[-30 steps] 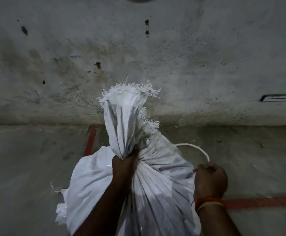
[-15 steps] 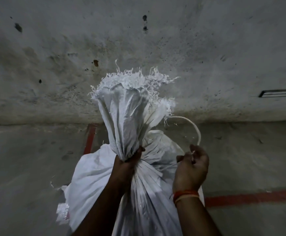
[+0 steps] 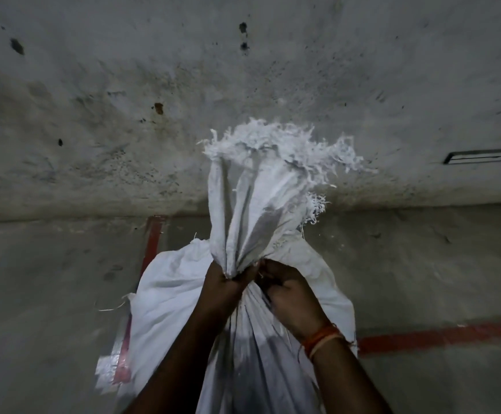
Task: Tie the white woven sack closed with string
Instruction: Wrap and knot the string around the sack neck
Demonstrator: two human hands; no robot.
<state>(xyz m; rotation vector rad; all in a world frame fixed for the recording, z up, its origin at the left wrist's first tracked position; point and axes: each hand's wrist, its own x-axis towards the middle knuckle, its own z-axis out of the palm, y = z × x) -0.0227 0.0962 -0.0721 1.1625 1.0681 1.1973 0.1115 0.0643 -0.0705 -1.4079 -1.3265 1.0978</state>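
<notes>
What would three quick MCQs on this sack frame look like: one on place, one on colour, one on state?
1. Where does the left hand grip the sack?
A. At the gathered neck
B. At the frayed top edge
C. At the bottom corner

2. What colour are the lines on the floor?
A. Yellow
B. Red
C. Blue

3. In what state is the sack's mouth?
A. Spread wide open
B. Folded flat
C. Bunched into a neck, frayed edge up

Answers:
1 A, the fist closes just below the upright bunch.
2 B, a red line runs to the right and another goes behind the sack.
3 C, the fabric is pleated between the left hand and right hand, both at the neck.
</notes>
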